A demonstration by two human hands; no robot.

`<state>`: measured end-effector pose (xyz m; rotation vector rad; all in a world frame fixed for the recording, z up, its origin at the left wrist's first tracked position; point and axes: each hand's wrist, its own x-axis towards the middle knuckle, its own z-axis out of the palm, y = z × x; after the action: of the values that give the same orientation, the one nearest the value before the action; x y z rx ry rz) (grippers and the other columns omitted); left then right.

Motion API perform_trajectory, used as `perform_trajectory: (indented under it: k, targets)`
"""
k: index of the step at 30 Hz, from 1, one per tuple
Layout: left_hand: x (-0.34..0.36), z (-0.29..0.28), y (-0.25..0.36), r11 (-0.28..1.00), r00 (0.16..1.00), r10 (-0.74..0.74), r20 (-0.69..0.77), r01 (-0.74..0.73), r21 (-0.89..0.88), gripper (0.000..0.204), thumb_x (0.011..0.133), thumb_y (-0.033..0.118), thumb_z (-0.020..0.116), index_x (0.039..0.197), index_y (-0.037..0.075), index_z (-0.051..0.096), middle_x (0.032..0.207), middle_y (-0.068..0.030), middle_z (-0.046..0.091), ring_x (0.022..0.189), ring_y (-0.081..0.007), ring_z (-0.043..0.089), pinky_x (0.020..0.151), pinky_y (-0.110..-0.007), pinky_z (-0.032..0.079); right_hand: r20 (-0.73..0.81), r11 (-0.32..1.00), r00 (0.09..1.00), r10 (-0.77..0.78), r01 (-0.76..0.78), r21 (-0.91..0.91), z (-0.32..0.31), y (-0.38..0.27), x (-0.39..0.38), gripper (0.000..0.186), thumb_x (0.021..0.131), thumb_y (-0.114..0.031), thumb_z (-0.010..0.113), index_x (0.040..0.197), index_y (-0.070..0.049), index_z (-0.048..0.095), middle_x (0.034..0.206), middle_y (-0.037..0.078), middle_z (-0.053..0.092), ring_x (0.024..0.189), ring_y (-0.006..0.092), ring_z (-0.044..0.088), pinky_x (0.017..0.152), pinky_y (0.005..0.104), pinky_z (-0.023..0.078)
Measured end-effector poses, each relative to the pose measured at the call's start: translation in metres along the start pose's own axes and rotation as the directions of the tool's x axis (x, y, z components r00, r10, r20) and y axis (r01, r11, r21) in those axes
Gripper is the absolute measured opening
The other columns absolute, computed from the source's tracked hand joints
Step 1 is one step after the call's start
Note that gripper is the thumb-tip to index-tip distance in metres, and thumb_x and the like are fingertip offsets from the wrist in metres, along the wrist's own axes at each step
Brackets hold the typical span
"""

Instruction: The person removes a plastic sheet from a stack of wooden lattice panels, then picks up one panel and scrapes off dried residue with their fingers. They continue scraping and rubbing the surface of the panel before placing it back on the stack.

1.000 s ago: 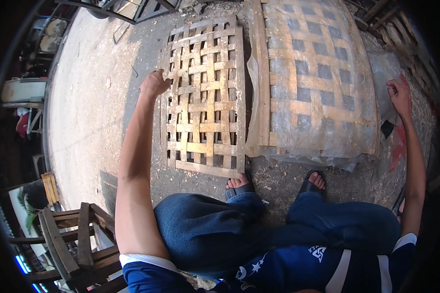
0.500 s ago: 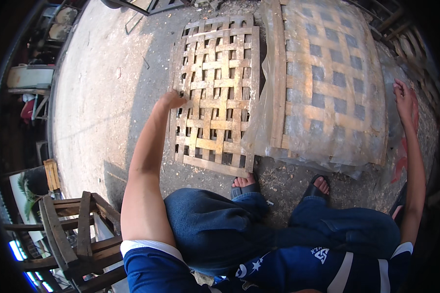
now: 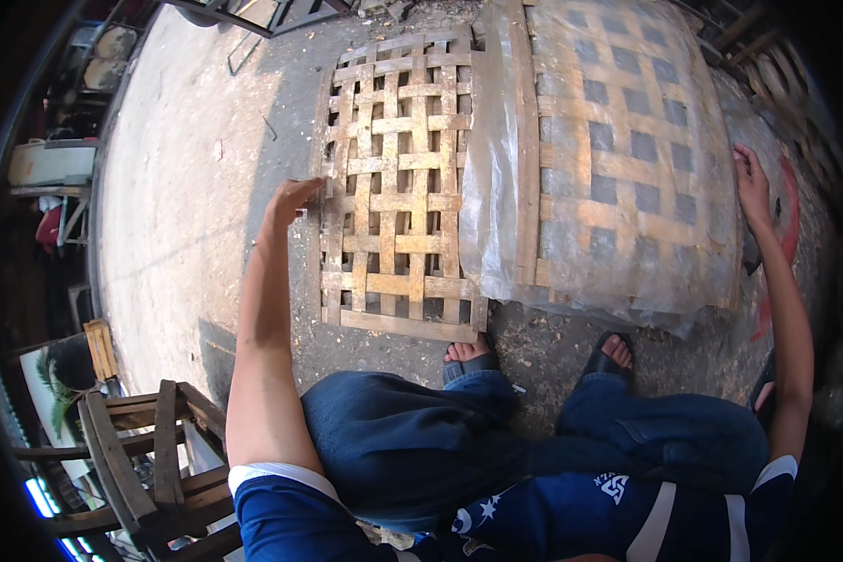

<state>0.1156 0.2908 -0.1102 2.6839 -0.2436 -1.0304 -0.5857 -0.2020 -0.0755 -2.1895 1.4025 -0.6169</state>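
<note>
A bare wooden lattice panel [image 3: 395, 187] lies flat on the ground in front of my feet. To its right lies a second lattice panel [image 3: 628, 159] covered by clear plastic sheet, overlapping the first one's right edge. My left hand [image 3: 292, 199] reaches to the left edge of the bare panel, fingers together, touching or just short of it. My right hand [image 3: 751, 185] rests on the right edge of the plastic-covered panel, fingers pressed on the sheet. I cannot tell whether either hand grips anything.
Wooden chair frames [image 3: 131, 450] stand at my lower left. Pale concrete ground [image 3: 178, 187] stretches left of the panels. My sandalled feet [image 3: 468, 354] stand at the panels' near edge on gravelly dirt. Stacked timber [image 3: 768, 66] lies at the upper right.
My left hand has slid down the bare panel's left edge toward me. My right hand has moved a little nearer along the covered panel's right edge. The view shifted slightly.
</note>
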Motion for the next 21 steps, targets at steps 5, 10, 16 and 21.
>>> perform_trajectory:
  k: [5, 10, 16, 21]
  targets:
    - [-0.021, -0.005, 0.016, 0.982, 0.987, 0.134, -0.083, -0.144, -0.124, 0.069, 0.082, 0.059, 0.072, 0.111, -0.003, 0.067, 0.101, -0.0165, 0.067, 0.085, -0.0214, 0.063, 0.07, -0.036, 0.051, 0.031, 0.997, 0.997, -0.065, 0.066, -0.036, -0.005, 0.001, 0.002, 0.033, 0.102, -0.028, 0.05, 0.128, -0.01, 0.058, 0.117, 0.012, 0.067, 0.105, 0.0201, 0.064, 0.094, 0.0314, 0.046]
    - [-0.073, -0.056, 0.076, 0.902, 0.954, 0.248, -0.169, -0.291, -0.319, 0.054, 0.086, 0.055, 0.07, 0.087, 0.001, 0.068, 0.069, -0.0028, 0.059, 0.056, -0.0119, 0.055, 0.051, -0.03, 0.042, 0.034, 0.999, 0.999, 0.005, -0.004, -0.052, -0.005, 0.0, 0.0, 0.033, 0.102, -0.03, 0.05, 0.128, -0.011, 0.059, 0.117, 0.014, 0.066, 0.106, 0.0238, 0.063, 0.095, 0.0337, 0.046]
    - [-0.096, -0.11, 0.13, 0.856, 0.856, 0.458, -0.242, -0.498, -0.141, 0.051, 0.091, 0.052, 0.065, 0.104, 0.003, 0.071, 0.075, 0.0007, 0.06, 0.063, -0.0095, 0.05, 0.058, -0.029, 0.042, 0.045, 0.992, 0.992, -0.122, 0.12, 0.037, 0.0, 0.003, 0.007, 0.032, 0.101, -0.022, 0.052, 0.128, -0.006, 0.057, 0.118, 0.01, 0.065, 0.11, 0.017, 0.058, 0.099, 0.0324, 0.043]
    - [-0.088, -0.118, 0.123, 0.842, 0.868, 0.443, -0.225, -0.489, -0.229, 0.046, 0.094, 0.046, 0.063, 0.113, 0.005, 0.071, 0.084, 0.0019, 0.064, 0.073, -0.0072, 0.053, 0.065, -0.024, 0.041, -0.007, 0.993, 0.996, -0.087, 0.087, 0.085, -0.007, -0.035, 0.01, 0.034, 0.095, -0.02, 0.059, 0.124, -0.002, 0.058, 0.113, 0.011, 0.067, 0.099, 0.0193, 0.065, 0.088, 0.0327, 0.051]
